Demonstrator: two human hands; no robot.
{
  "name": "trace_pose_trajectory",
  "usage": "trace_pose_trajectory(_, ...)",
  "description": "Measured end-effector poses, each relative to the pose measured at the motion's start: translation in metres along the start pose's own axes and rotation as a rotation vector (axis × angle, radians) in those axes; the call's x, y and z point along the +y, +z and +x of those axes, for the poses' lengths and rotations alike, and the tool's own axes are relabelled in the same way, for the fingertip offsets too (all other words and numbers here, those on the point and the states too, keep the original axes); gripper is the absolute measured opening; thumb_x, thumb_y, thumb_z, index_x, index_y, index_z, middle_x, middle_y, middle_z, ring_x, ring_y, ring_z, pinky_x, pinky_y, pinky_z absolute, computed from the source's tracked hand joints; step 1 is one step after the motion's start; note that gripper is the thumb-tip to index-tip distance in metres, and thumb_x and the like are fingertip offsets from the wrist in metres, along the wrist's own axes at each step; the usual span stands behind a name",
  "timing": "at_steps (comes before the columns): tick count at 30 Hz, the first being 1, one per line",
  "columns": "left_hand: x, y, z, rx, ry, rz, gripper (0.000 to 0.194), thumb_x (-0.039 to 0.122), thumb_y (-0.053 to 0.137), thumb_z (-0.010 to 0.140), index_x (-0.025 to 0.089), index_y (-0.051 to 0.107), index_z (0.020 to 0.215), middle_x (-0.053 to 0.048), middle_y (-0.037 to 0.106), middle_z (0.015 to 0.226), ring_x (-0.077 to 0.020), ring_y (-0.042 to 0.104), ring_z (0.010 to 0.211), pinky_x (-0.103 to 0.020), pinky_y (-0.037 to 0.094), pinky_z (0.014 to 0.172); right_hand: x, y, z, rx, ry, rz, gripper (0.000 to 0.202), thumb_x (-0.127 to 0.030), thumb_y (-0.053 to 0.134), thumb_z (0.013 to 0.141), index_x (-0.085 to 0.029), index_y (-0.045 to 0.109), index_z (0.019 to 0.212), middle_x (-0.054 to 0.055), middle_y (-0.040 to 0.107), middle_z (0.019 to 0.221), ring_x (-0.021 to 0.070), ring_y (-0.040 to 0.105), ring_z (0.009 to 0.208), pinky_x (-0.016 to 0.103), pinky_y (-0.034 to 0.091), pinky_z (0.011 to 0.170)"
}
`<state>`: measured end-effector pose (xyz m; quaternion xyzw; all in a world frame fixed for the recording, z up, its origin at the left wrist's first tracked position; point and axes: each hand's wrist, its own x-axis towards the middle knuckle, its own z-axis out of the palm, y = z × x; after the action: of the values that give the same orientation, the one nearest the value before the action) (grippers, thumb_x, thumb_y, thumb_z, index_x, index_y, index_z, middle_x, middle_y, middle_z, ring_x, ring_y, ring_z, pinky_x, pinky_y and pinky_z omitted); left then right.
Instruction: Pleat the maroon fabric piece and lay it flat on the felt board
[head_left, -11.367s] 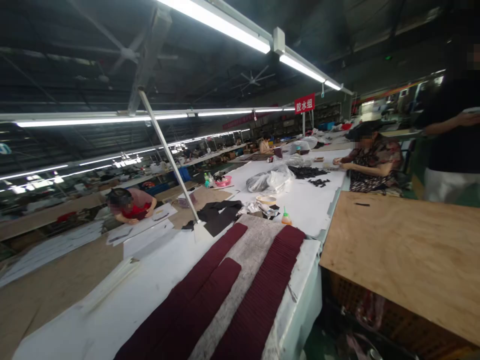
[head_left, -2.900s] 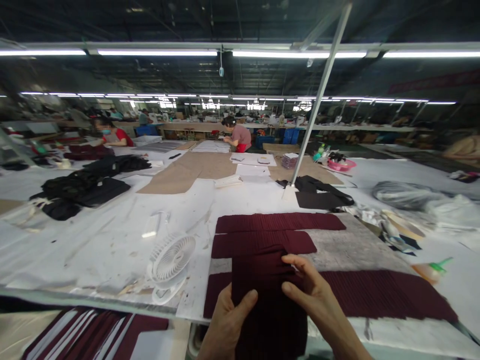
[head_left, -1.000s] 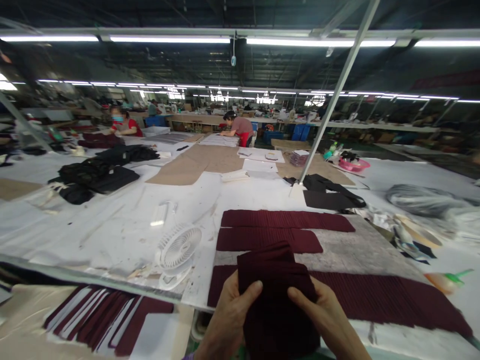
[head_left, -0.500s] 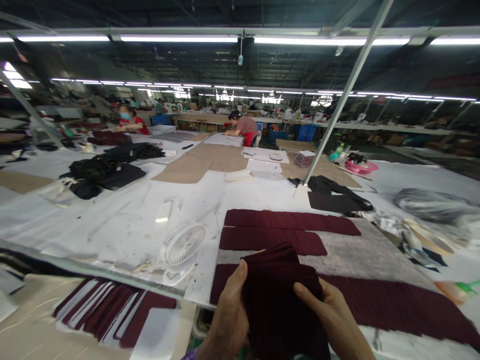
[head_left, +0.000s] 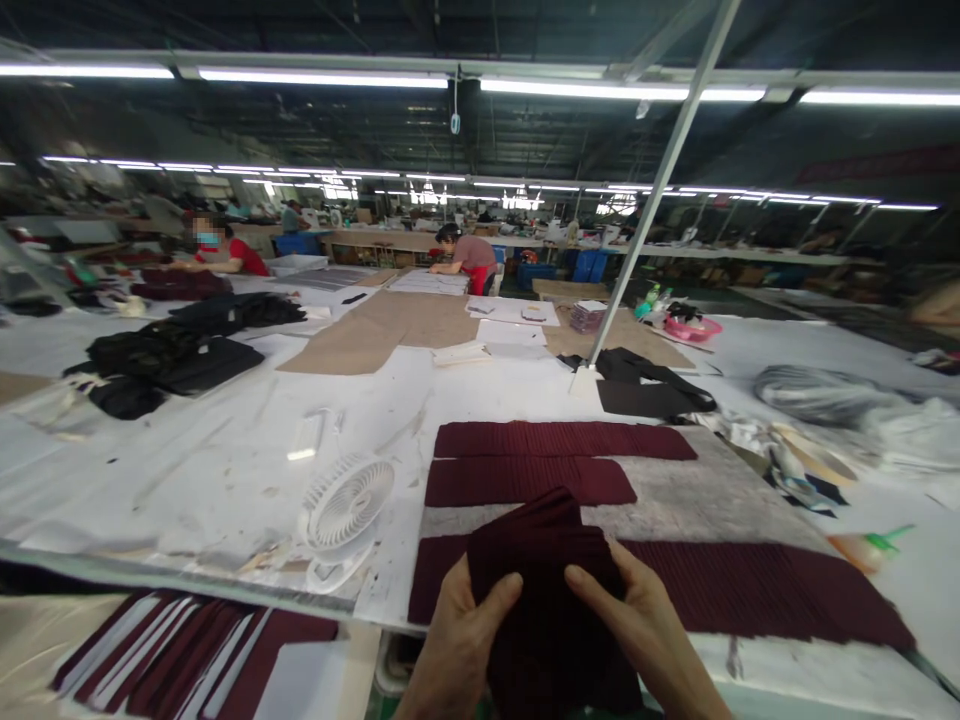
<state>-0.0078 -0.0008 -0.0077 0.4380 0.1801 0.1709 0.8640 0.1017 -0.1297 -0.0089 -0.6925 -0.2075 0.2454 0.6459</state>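
A stack of dark maroon fabric pieces (head_left: pixel 551 610) is held up at the bottom centre, in front of the table edge. My left hand (head_left: pixel 465 630) grips its left side, thumb on the front face. On the right side my right hand (head_left: pixel 645 620) holds it the same way, thumb on top and fingers behind. Beyond it, overlapping maroon pieces lie in rows: a long top row (head_left: pixel 555 440), a shorter one (head_left: pixel 525 482) below it, and a wide row (head_left: pixel 765 590) running behind my hands to the right.
A white fan (head_left: pixel 349 505) stands left of the rows. Maroon and white pieces (head_left: pixel 172 650) lie at the lower left. Black cloth (head_left: pixel 180 360) lies farther back; a metal pole (head_left: pixel 652 200) rises from the table. Two people (head_left: pixel 472 255) (head_left: pixel 236 255) lean over tables in the distance.
The view has shifted slightly, so the surroundings sit farther left. My left thumb has moved from the stack's upper left edge onto its front face. Both hands still hold the stack.
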Motion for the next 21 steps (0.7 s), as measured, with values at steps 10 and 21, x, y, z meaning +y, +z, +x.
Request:
trace_pose_trajectory(10, 0.01, -0.002, -0.002, -0.021, 0.029, 0.165, 0.04, 0.038, 0.07, 0.073, 0.016, 0.069, 0.107, -0.01, 0.073, 0.102, -0.0292, 0.063, 0.101, -0.039, 0.049, 0.091, -0.009, -0.019, 0.006, -0.086, -0.32, -0.063, 0.027, -0.033, 0.072, 0.078, -0.028, 0.064, 0.103, 0.007, 0.053, 0.124, 0.0198, 0.06, 0.107, 0.028, 0.051, 0.086)
trace_pose_trajectory(21, 0.008, -0.005, -0.002, -0.082, -0.013, 0.182, 0.044, 0.037, 0.067, 0.076, 0.019, 0.065, 0.116, -0.008, 0.072, 0.105, -0.0257, 0.064, 0.096, -0.037, 0.049, 0.088, -0.019, -0.022, 0.004, -0.094, -0.482, -0.366, 0.02, -0.034, 0.066, 0.083, -0.029, 0.067, 0.102, 0.008, 0.055, 0.125, 0.0239, 0.055, 0.114, 0.034, 0.048, 0.089)
